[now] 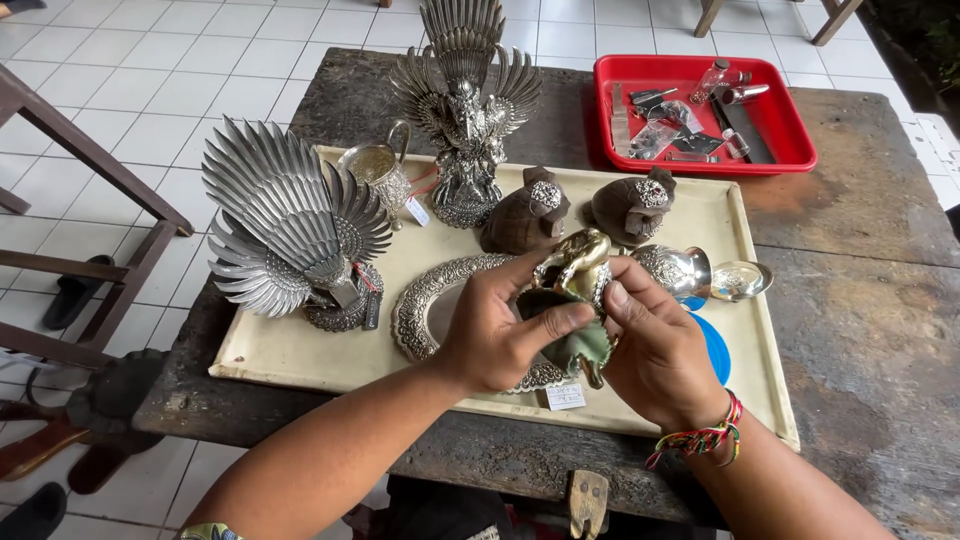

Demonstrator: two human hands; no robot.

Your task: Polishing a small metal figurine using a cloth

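Observation:
Both hands meet over the cream tray [300, 355] and hold a small gold and green metal figurine [578, 275]. My left hand [495, 325] grips it from the left, thumb across its green base. My right hand [655, 355] cups it from the right, fingers on the gold upper part. Under the hands lies an ornate oval silver frame [425, 300] with a white price tag [566, 396] beside it.
On the tray stand a silver fan-tailed bird [290, 225], a winged silver statue [465, 110], a small silver jug [378, 168], two dark turtle-shaped pieces [525, 215] and a silver cup [680, 268]. A red tray [780, 150] of small tools sits far right. Wooden stool at left.

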